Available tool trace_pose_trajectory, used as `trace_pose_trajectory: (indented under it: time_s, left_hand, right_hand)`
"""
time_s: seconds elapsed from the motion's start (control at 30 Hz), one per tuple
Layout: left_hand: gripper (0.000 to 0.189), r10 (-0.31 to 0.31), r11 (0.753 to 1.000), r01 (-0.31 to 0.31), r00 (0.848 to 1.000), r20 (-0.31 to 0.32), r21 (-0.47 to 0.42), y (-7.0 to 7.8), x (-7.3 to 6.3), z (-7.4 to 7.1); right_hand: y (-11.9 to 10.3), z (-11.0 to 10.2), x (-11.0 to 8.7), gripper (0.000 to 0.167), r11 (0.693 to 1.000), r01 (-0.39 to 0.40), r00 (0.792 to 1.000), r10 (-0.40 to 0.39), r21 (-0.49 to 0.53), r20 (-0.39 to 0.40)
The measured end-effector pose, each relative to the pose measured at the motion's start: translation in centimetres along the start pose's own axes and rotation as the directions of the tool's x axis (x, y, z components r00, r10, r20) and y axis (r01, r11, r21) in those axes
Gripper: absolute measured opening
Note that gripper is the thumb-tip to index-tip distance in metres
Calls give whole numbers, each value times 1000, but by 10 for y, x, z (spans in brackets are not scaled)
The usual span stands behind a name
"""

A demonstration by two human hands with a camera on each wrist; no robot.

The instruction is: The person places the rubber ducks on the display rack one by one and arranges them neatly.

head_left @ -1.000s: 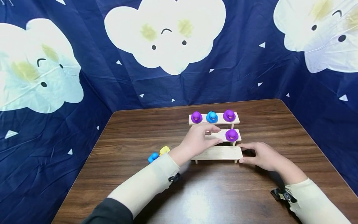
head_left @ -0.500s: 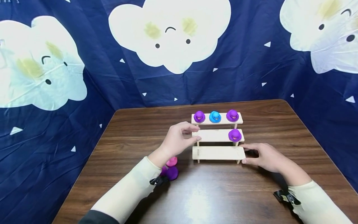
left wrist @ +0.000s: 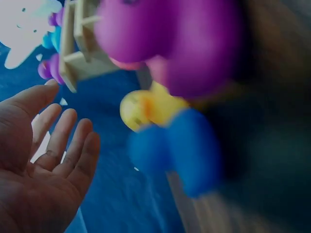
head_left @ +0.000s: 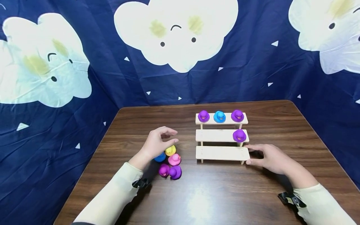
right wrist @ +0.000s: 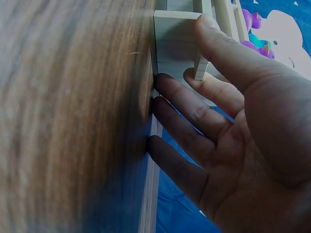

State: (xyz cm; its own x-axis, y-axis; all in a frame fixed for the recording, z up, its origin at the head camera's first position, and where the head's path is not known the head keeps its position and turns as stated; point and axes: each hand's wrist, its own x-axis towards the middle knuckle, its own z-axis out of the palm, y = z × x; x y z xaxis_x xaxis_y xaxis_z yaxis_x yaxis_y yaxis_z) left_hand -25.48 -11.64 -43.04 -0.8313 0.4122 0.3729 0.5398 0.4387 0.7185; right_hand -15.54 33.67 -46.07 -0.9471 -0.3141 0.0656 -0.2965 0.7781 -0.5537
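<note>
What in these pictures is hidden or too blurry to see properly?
- Blue duck, head view: mostly covered by the left hand.
- Ducks on the table, left wrist view: blurred close-up; the purple one shows no detail.
- Wooden stand, right wrist view: only one corner shows, behind the right hand's thumb.
- Stand's leg bases, head view: partly hidden by its steps.

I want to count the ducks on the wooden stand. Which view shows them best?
The head view: all three tiers of the stand show, with four ducks. The left wrist view blurs it; the right wrist view shows mostly one end.
</note>
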Motion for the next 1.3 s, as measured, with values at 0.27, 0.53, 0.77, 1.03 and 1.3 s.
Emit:
trace_pose_trajectory:
  time_s: [0.27, 0.53, 0.77, 1.03, 1.3]
  left_hand:
    - [26, -105, 993, 105, 994, 11, 51, -26, -24, -17]
    - [27, -154, 985, 150, 988, 34, 87, -40, -43, -28]
    - [24, -228, 968, 216, 970, 81, 131, -44, -56, -35]
    - [13, -251, 952, 225, 962, 105, 209, -39, -60, -39]
    - [21, -181, 968, 156, 977, 115, 195, -36, -61, -37]
  right_hand:
    - [-2, -2, -1, 61, 1000, -7, 1000, 7, -12, 3]
    - [-2, -3, -1, 61, 1000, 0, 1000, 0, -8, -1]
    - [0, -2, 0, 61, 1000, 2, 1000, -2, -17, -1]
    - [-2, -2, 0, 61, 1000, 7, 1000, -7, -17, -2]
    - [-2, -2, -1, 60, 1000, 17, 1000, -17, -17, -6]
